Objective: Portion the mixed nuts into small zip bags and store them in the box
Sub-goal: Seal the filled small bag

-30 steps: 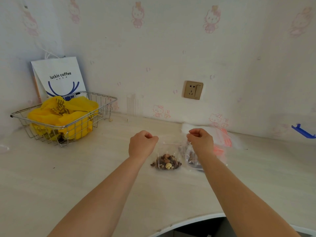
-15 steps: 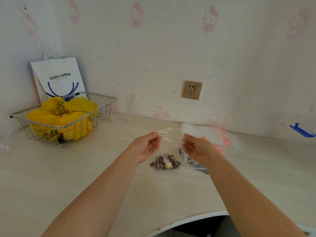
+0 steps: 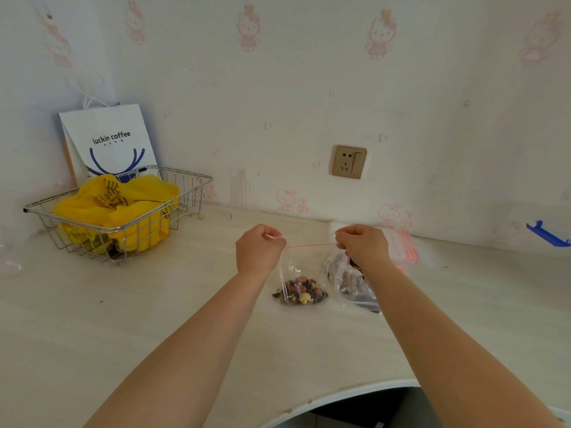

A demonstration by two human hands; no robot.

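Zip bag (image 3: 301, 273) held taut by its top corners.
Corners are pinched by left hand (image 3: 259, 250) and right hand (image 3: 364, 247); nuts (image 3: 301, 291) rest at the bottom.

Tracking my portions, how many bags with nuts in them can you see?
2: a small zip bag pinched by both hands, and a larger bag of nuts behind the right hand. The basket may hide more.

You're in a home, likely a bedroom or kid's room: cartoon-cat wallpaper (image 3: 248, 27) on the far wall, gold wall socket (image 3: 349, 162), pale wood-grain desk (image 3: 92, 319). Far left: wire basket (image 3: 191, 186) with yellow plastic bag (image 3: 123, 205), coffee-shop paper bag (image 3: 108, 137) behind.
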